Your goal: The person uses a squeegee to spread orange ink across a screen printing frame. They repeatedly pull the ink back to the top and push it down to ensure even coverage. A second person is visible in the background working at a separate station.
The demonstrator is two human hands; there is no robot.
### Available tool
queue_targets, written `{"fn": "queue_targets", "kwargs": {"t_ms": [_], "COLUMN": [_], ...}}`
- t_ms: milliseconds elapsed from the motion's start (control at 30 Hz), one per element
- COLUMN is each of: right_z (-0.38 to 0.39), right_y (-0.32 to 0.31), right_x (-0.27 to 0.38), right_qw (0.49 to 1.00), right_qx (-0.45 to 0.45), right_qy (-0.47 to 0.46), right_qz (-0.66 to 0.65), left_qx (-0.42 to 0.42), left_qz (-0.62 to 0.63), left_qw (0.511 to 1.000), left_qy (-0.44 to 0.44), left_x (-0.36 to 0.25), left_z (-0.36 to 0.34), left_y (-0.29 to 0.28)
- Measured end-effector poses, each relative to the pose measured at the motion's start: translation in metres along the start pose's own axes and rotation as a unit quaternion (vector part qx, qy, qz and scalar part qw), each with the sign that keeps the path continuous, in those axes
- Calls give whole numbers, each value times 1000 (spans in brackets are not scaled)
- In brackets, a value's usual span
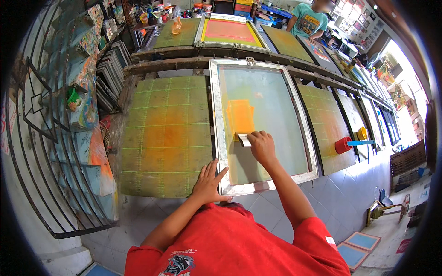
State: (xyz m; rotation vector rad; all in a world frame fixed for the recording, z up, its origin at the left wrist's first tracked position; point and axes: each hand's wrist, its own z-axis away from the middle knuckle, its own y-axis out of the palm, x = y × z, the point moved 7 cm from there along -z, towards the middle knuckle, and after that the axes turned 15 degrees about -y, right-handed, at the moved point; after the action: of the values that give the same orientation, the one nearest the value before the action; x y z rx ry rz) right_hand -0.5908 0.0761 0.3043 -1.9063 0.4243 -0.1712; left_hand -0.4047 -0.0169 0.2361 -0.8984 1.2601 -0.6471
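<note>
A silkscreen frame (217, 138) with a pale metal border and translucent mesh lies over a printing board before me. A squeegee (244, 140) with a light handle stands on the mesh, left of its middle. My right hand (262, 148) is closed around it from the right. Just beyond its blade, a band of orange ink (241, 116) covers part of the mesh. My left hand (209, 182) rests at the frame's near left corner, fingers stretched out and thumb apart, touching the border. The blade's lower edge is partly hidden.
Left of the frame is a board (165, 138) with green grid lines and an orange haze. Another board (322, 119) at right bears a red pot (343, 145) with a blue handle across it. A far screen (230, 32) and a person (309, 23) are behind. Metal bars (34, 184) curve at left.
</note>
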Motion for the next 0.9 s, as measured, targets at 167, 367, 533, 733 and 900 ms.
{"fn": "queue_targets", "kwargs": {"t_ms": [167, 367, 533, 733, 900], "right_z": [-12, -30, -37, -16, 12], "right_y": [-4, -21, -23, -5, -1], "right_x": [-13, -29, -25, -4, 11], "right_qw": [999, 996, 994, 999, 1000], "right_qx": [31, 8, 46, 45, 18], "right_qy": [31, 62, 65, 1, -9], "right_qz": [-10, -66, -73, -14, -23], "left_qx": [-20, -32, -13, -27, -12], "left_qz": [1, -6, -14, -4, -6], "left_qw": [1000, 999, 1000, 1000, 1000], "left_qy": [14, 15, 4, 12, 9], "left_x": [0, 1, 2, 0, 0], "left_z": [-1, 2, 2, 4, 3], "left_y": [0, 0, 0, 1, 0]}}
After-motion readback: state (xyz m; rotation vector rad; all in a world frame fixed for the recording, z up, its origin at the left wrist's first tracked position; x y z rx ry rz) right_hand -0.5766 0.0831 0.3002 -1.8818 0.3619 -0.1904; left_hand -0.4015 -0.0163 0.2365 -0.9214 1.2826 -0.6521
